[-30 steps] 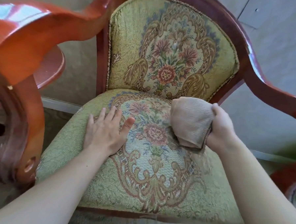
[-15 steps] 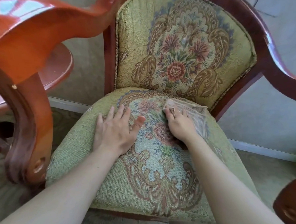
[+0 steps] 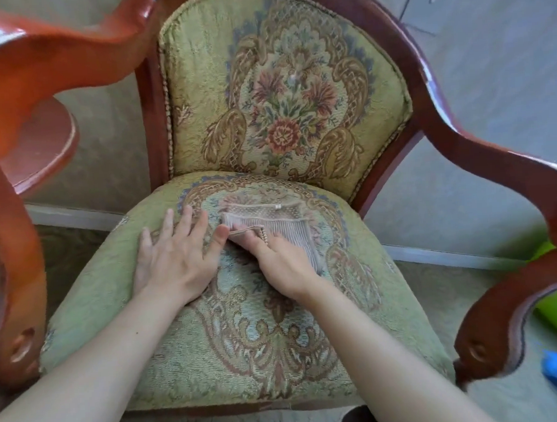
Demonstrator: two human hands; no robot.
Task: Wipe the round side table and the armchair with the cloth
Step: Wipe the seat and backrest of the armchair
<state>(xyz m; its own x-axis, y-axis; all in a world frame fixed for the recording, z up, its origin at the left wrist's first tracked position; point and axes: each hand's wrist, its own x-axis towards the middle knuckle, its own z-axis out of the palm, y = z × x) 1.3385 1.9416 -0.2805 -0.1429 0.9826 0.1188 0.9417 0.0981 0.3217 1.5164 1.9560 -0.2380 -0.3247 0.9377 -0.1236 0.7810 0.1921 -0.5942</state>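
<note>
Clearly, ribbed beige cloth (image 3: 292, 231) lies flat on the woven armchair (image 3: 113, 284) seat.

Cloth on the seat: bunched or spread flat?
Spread flat: the cloth lies open on the armchair seat, with the right hand pressing its near part.
</note>
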